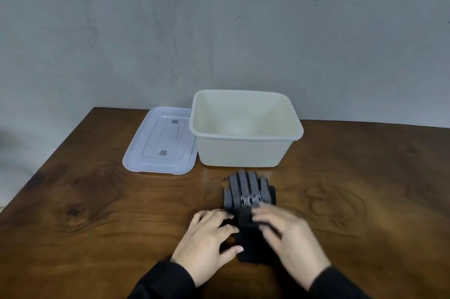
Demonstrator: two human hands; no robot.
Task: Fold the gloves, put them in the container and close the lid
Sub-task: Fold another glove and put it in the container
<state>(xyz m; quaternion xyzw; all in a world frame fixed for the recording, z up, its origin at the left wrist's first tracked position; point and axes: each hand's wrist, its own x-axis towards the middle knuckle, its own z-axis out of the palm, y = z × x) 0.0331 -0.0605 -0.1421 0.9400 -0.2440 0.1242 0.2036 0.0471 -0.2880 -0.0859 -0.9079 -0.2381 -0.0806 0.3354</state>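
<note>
Dark gloves [246, 189] with a grey dotted grip pattern lie flat on the wooden table [85, 201], stacked, fingers pointing away from me toward the container. My left hand [207, 238] rests on the left side of the cuffs with fingers spread. My right hand [289, 238] is blurred and lies over the right side of the cuffs, fingers on the fabric. The cream container [246, 150] stands open and empty just beyond the gloves. Its translucent lid [160, 143] lies flat to the container's left.
A grey wall rises directly behind the table's far edge. The table's left corner falls away near the lid. Bare wood stretches left and right of the gloves.
</note>
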